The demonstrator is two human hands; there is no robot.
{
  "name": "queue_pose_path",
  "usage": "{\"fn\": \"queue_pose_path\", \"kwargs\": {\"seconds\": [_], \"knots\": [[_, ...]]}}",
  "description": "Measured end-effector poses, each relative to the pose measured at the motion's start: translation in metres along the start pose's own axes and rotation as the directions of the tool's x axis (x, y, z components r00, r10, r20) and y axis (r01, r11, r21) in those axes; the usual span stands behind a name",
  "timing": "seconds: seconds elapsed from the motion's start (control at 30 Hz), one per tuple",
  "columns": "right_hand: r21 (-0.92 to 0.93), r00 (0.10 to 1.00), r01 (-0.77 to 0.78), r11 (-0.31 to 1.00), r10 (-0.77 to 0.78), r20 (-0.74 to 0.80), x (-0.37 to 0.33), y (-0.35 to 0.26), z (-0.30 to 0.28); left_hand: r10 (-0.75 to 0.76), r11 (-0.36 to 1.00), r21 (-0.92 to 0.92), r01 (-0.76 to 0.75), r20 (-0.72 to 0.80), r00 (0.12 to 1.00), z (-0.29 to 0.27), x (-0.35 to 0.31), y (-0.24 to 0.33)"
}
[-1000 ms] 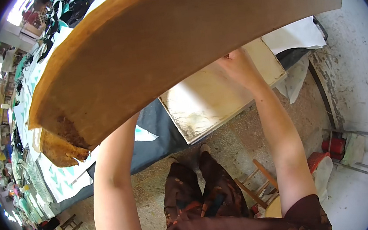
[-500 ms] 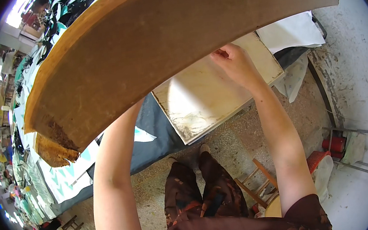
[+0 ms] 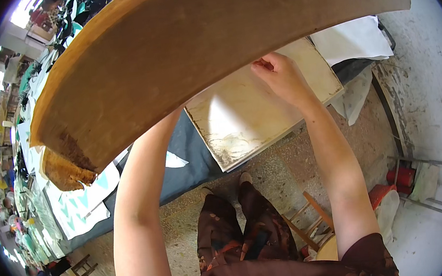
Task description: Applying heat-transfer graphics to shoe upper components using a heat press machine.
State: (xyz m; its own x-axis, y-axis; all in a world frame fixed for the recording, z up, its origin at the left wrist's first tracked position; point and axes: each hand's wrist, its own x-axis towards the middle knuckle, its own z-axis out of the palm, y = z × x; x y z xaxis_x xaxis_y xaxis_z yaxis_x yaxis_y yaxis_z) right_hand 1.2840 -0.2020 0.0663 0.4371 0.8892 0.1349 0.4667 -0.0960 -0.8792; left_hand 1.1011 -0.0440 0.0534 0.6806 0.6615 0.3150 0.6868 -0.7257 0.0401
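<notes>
A broad, curved brown panel (image 3: 191, 50) with a worn yellowish edge spans the upper part of the view, above the work surface. Below it is a thick pale board (image 3: 236, 131), its corners stained and scuffed. My right hand (image 3: 281, 73) is over this board, close to the panel's lower edge, with its fingers curled and closed; whatever they may hold is hidden. My left forearm (image 3: 144, 198) reaches up under the panel, which covers the left hand and its fingers.
Dark cloth (image 3: 189, 165) covers the table beside the board. White sheets with pale green shapes (image 3: 81, 207) lie at left, and white sheets (image 3: 352, 40) at far right. A wooden stool (image 3: 318, 211) and a red basket (image 3: 381, 195) stand low right, near the wall. People are in the left background.
The view has shifted slightly. My left forearm has moved a little to the right under the panel; the right hand stays in nearly the same place, still closed.
</notes>
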Motion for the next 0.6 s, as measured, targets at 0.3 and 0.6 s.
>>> {"fn": "queue_pose_path", "kwargs": {"seconds": [0.3,0.6], "knots": [[0.060,0.999,-0.024,0.998,0.022,0.023,0.001,0.001,0.004,0.091,0.975,-0.185,-0.122,-0.166,0.982,0.012,0.012,-0.090],[-0.396,0.846,0.409,0.822,-0.504,-0.174,0.033,0.000,0.059,-0.452,0.803,-0.393,0.449,0.090,0.888,-0.063,-0.052,-0.164]]}}
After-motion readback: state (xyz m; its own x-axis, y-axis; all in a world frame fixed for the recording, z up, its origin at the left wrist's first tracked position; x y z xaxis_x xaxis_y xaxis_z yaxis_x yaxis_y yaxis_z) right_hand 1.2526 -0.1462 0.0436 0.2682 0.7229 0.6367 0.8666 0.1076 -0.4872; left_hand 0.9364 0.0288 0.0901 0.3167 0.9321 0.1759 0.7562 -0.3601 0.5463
